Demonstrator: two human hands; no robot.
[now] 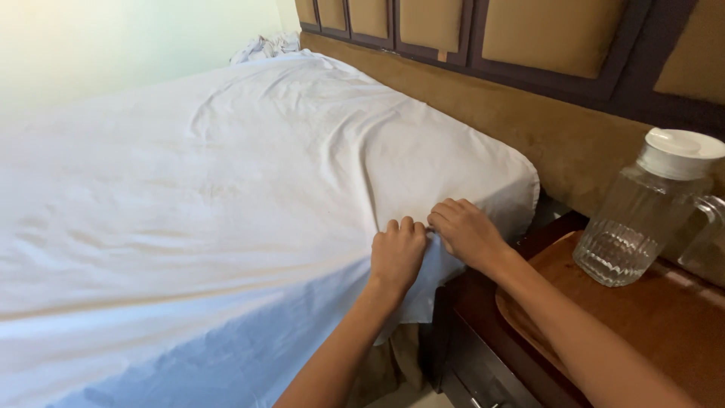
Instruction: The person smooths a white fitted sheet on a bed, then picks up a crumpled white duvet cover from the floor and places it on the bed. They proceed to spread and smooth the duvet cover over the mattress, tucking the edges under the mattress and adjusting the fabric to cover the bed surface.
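Observation:
A white bed sheet (226,196) covers the mattress, with folds running toward its near corner. My left hand (396,255) is closed on a bunch of the sheet at that corner's side. My right hand (464,230) sits just right of it, fingers curled into the same gathered fabric on the corner's edge. The two hands nearly touch. Below them the sheet hangs loose over the bed's side.
A padded brown headboard (529,121) runs along the right. A dark wooden bedside table (483,332) holds a wooden tray (657,317) with a clear ribbed glass jug (642,219) topped by a white lid. Crumpled cloth (264,47) lies at the bed's far end.

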